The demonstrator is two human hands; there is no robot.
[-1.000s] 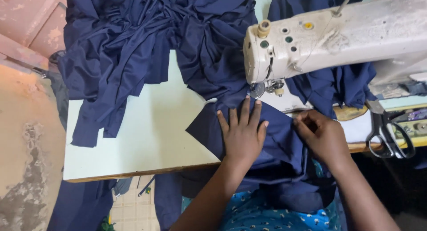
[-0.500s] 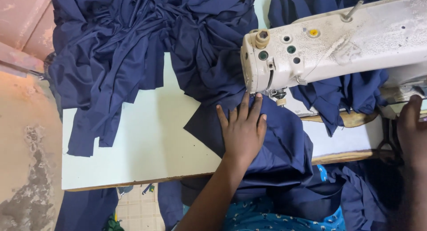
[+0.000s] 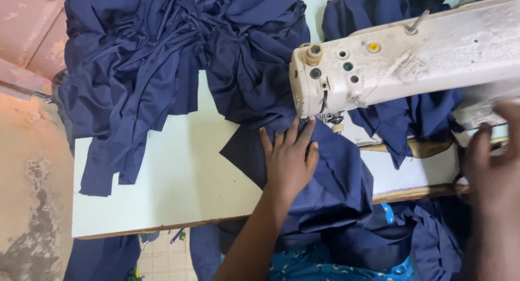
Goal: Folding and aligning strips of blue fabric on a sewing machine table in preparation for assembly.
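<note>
Left hand (image 3: 288, 157) flat, fingers spread, pressing navy fabric piece (image 3: 330, 178); right hand (image 3: 495, 167) blurred, grip unclear.
Fabric at sewing table (image 3: 179, 189) front edge, under sewing machine (image 3: 401, 64) head.

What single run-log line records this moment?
left hand: flat on navy fabric piece | right hand: raised, blurred, grip unclear | sewing machine: above fabric | fabric pile: behind

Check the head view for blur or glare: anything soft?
Head view: right hand smeared by motion blur at the right edge; left hand sharp, flat on the navy fabric; sewing machine crisp; lighting even, no glare, soft shadows only.
</note>
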